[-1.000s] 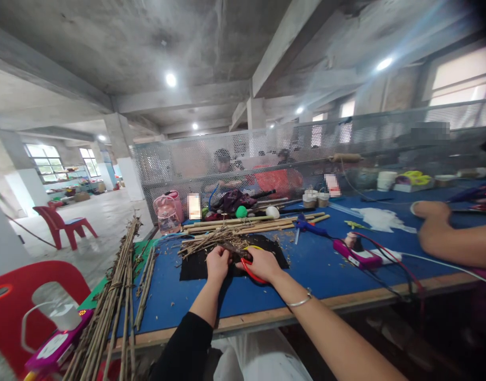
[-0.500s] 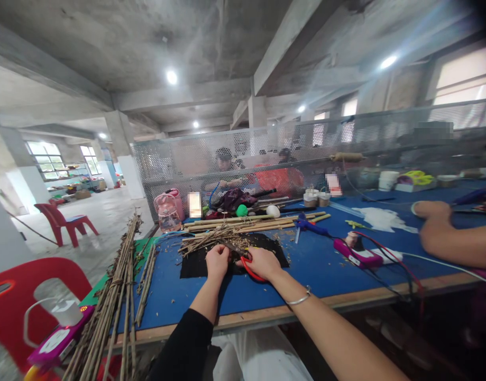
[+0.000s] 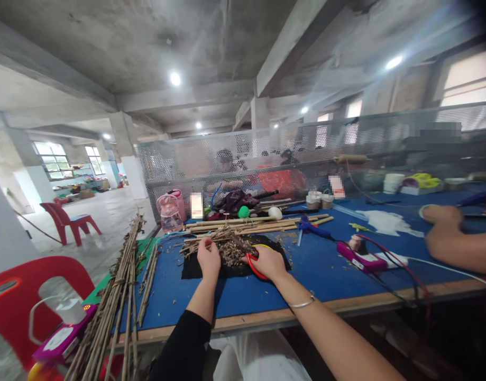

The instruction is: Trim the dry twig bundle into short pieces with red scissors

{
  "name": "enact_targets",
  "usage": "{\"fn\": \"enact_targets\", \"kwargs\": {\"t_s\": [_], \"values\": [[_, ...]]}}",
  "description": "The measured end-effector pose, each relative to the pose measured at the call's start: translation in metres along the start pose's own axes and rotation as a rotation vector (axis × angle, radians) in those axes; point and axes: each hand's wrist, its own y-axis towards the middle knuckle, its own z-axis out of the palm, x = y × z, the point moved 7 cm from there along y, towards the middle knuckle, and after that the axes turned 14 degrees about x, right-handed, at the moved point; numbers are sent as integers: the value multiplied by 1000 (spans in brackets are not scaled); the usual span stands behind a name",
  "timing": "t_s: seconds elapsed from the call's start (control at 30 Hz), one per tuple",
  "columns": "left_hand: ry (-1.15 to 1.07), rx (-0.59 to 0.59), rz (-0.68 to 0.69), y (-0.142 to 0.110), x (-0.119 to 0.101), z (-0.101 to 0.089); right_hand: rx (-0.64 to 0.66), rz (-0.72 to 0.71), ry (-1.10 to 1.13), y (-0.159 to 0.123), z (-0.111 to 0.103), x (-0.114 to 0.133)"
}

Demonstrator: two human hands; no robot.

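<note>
Head view: a blue table (image 3: 179, 309) lies under a black cloth (image 3: 192, 270), and a metal mesh screen (image 3: 179, 161) stands well beyond that cloth. A red chair (image 3: 75, 271), the nearer of two, is far left of the cloth. Between them, a long bundle of dry stalks (image 3: 116, 293) leans past the table's near edge. Pale canes (image 3: 284, 226) lie side by side just beyond the cloth. Right of it, well apart, is another person's forearm (image 3: 451, 238); on the same side but closer are a crumpled white sheet (image 3: 389, 222), a purple power strip (image 3: 359, 260) and a blue glue gun (image 3: 314, 227). Past the canes, on the cloth's far left side, sits a pink bag (image 3: 171, 209).

A heap of thin twigs (image 3: 193, 245) lies across the cloth's far left part. Over that left part is the left hand (image 3: 209, 259), fingers bent and drawn close together beside the twigs; whether they pinch one cannot be told. The right hand (image 3: 269, 263), over the cloth's right half, is curled around the red handle of scissors (image 3: 255, 269), whose dark blades point toward the middle of the cloth. Small chopped bits (image 3: 230, 255) cover the cloth between the hands.
</note>
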Motion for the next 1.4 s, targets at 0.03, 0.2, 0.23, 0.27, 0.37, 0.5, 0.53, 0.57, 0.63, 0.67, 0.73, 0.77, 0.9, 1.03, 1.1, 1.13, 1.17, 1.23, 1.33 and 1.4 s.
{"fn": "enact_targets", "kwargs": {"t_s": [0.03,0.2,0.23,0.27,0.37,0.5,0.53,0.57,0.63,0.67,0.73,0.77,0.9,1.03,1.1,1.13,1.17,1.23,1.33,1.4], "values": [[35,-54,-21,6,3,-10,-5,7,8,0,0,-1],[344,67,40,39,8,-15,-36,64,71,1,-3,-8],[393,136,50,44,9,-10,-35,73,81,1,-3,-10],[432,206,62,47,11,-6,-32,77,87,1,-3,-11],[493,332,98,53,12,0,-29,77,97,1,-3,-12],[521,466,63,52,14,-3,-21,84,100,2,-3,-11],[516,554,33,48,17,0,-19,86,99,2,-3,-11],[515,629,6,43,19,3,-17,87,98,1,-3,-10],[542,682,-10,34,20,6,-8,79,94,0,-4,-9],[567,650,-1,30,18,4,0,70,89,0,-3,-8],[620,591,28,25,12,2,7,45,70,0,-3,-7],[643,576,41,23,10,2,3,33,57,0,-2,-6],[668,528,54,21,0,-3,-35,0,19,1,-2,-5],[578,471,63,22,-8,-4,-31,3,19,2,-1,-5],[443,451,29,22,-9,1,-21,4,18,3,-1,-4],[343,446,-17,22,-8,6,-17,3,19,3,-1,-3],[213,464,-83,20,-6,13,-16,-1,22,2,-1,-3],[-109,498,-238,12,-2,30,-17,-19,36,1,-2,-1],[-476,606,-315,-6,-9,58,-3,-58,68,-1,-2,3],[-529,671,-273,-18,-17,67,10,-88,78,-3,-2,6]]}}
